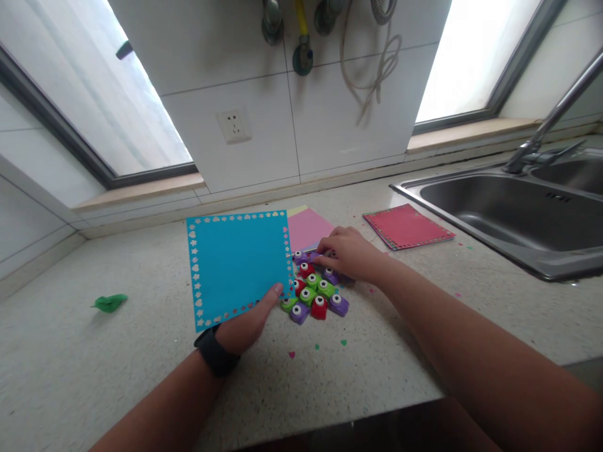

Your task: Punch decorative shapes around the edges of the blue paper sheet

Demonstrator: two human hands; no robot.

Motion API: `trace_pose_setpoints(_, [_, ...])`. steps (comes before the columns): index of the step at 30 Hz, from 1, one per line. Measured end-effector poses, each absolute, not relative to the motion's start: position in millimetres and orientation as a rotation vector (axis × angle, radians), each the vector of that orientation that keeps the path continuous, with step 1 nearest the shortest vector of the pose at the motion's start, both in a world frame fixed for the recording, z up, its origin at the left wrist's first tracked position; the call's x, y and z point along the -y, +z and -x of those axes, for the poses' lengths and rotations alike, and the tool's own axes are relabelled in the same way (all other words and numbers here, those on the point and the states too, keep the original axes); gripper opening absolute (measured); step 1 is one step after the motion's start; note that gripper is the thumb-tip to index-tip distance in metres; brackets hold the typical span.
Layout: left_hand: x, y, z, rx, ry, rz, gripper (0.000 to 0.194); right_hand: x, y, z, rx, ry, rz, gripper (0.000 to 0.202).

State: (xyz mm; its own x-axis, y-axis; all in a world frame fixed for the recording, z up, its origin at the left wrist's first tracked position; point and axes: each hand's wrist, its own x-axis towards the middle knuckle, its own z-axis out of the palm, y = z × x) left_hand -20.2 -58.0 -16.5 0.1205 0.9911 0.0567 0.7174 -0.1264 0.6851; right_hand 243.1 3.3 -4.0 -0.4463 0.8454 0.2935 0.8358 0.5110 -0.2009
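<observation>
My left hand (254, 320) grips a blue sheet of paper (240, 267) near its lower right corner, thumb on the front and the other fingers hidden behind. Small cut-out shapes, such as stars and hearts, run along all the sheet's edges. To the right of the sheet, several craft punches (308, 295) in red, green and purple sit in a cluster on the counter. My right hand (346, 251) reaches over the back of this cluster with its fingers bent down onto the punches. Whether it grips one is hidden.
Behind the punches lie pink sheets of paper (308, 229). A stack of red punched sheets (409, 226) rests near the steel sink (471, 207) on the right. A crumpled green piece (110, 303) lies at left. Tiny paper bits dot the counter (264, 402).
</observation>
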Motion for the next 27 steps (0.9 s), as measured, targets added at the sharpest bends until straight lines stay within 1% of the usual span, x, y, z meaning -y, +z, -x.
trace_pose_setpoints(3, [57.0,-20.3,20.4,-1.644,0.786,-1.903,0.056,-4.0,-5.7,-243.3,2.441,0.029,1.392,0.032])
trace_pose_setpoints(6, [56.3,-20.5,21.1,-1.629,0.763,-1.869,0.057,0.6,0.5,-240.9,2.397,0.056,1.325,0.028])
trace_pose_setpoints(9, [53.8,-23.2,26.8,-1.613,0.691,-1.900,0.058,11.7,11.1,-231.8,2.390,0.153,1.082,0.021])
trace_pose_setpoints(13, [45.1,-42.4,42.5,-1.561,0.645,-2.111,0.056,28.0,14.6,-211.0,2.521,0.217,0.801,0.022])
trace_pose_setpoints(18, [34.7,-66.3,53.8,-1.657,0.671,-2.154,0.059,33.3,1.7,-194.2,2.679,0.096,0.750,0.026])
trace_pose_setpoints(22, [34.5,-66.4,51.8,-1.650,0.658,-2.155,0.058,32.7,-0.5,-192.4,2.717,-0.006,0.759,0.026])
trace_pose_setpoints(25, [37.7,-61.0,50.3,-1.631,0.639,-2.170,0.056,33.4,3.1,-192.3,2.699,0.028,0.762,0.022])
trace_pose_setpoints(27, [39.9,-58.6,50.7,-1.621,0.602,-2.187,0.055,33.5,6.0,-192.6,2.661,0.126,0.748,0.019])
